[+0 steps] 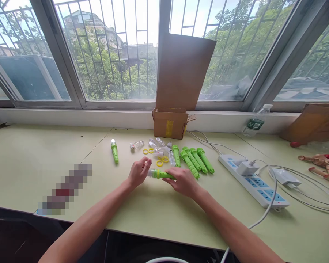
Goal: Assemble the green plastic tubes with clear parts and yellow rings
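Head view: steadying a green tube

Between the table's front and back edges, the right hand grasps it; the left hand meets its clear end, grip unclear. Keeping the 2 parts aligned likely helps.

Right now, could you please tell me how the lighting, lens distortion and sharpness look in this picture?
Head view: daylight through the windows, the sky washed nearly white; head view: side window frames splaying outward toward the top, suggesting a wide lens; head view: left hand and right hand fairly sharp; head view: a blocky pixelated patch hiding part of the table.
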Action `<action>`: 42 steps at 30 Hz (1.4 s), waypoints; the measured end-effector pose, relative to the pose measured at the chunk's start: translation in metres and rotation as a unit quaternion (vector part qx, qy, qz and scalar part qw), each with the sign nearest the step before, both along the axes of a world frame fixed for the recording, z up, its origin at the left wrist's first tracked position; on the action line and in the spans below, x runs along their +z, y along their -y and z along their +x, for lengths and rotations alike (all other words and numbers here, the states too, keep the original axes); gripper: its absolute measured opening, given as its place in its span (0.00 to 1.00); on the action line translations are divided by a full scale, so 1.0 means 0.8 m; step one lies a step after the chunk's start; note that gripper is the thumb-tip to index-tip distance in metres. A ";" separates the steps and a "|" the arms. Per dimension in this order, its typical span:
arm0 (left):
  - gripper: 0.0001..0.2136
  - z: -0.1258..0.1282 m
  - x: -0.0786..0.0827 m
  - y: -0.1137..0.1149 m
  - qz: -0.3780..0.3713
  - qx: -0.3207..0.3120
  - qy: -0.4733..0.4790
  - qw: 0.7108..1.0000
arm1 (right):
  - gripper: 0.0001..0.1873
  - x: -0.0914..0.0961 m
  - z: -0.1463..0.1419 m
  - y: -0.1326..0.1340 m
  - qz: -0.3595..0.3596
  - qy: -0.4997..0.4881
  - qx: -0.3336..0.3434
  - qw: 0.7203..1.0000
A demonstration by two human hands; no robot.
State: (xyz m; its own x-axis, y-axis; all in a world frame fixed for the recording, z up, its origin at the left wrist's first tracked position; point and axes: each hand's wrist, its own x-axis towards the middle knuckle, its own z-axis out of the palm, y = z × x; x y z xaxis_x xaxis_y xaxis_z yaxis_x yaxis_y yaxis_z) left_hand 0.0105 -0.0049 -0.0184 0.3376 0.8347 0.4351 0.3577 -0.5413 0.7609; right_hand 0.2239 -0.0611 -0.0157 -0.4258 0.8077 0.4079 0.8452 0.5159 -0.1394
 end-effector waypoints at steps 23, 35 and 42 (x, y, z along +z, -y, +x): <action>0.20 0.003 -0.006 -0.002 0.021 0.038 -0.036 0.998 | 0.12 -0.001 -0.003 0.003 -0.043 0.003 -0.001 0.999; 0.21 0.004 -0.002 -0.006 0.013 0.071 0.015 0.997 | 0.12 -0.003 -0.002 -0.001 0.021 -0.001 -0.030 0.999; 0.22 0.000 -0.002 -0.005 0.021 0.068 -0.004 0.997 | 0.13 0.003 -0.005 0.006 -0.015 0.015 -0.003 1.000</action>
